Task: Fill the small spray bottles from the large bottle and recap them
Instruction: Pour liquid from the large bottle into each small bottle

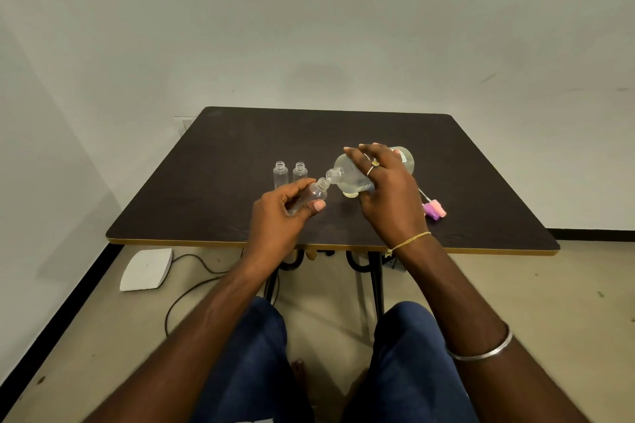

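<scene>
L hand, the left hand (280, 215), is up over the near part of the table (223, 154), thumb and curled fingers wrapped round a small bottle (314, 194). It's clear, uncapped and tilted, w/ its open neck pointing up and to the right. R side: the right hand (386, 192) is clamped over the top of the large bottle (347, 170), fingers spread across its body, and it's tipped right over, nearly on its side. Its open neck angles down-left and meets the small bottle's mouth, rim to rim or v. close. Clear liquid sits pooled along the big one's low side; can't tell if any is running across. Just under it on the tabletop lies a pale round cap (350, 195). Behind the L hand, two more small bottles (289, 173) stand upright side by side, open-topped and apparently empty. Off to the R, near the wrist, the spray caps (434, 209), pink and purple, lie on the table w/ thin white dip tubes sticking out. There's a ring (374, 164) on the R hand, a thread band (410, 240) at the wrist and a metal bangle (481, 352) up the forearm. Down on the floor at left are a white block (146, 269) and a dark cable (192, 295).
</scene>
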